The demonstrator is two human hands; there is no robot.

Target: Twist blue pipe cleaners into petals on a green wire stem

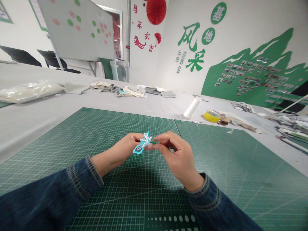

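A light-blue butterfly-shaped ornament with rows of white beads is held up over the green cutting mat. My left hand grips it from behind, fingers closed and partly hidden by the ornament. My right hand pinches a thin dark-green strand at the ornament's right side between thumb and fingertips. Both hands are close together, a little above the mat. Below the ornament some green bits show, too blurred to name.
A yellow tape roll, a brown cardboard core and a white roll lie beyond the mat. Fabric scraps line the far table edge. On the left lies a clear plastic bag. A second mat adjoins on the right.
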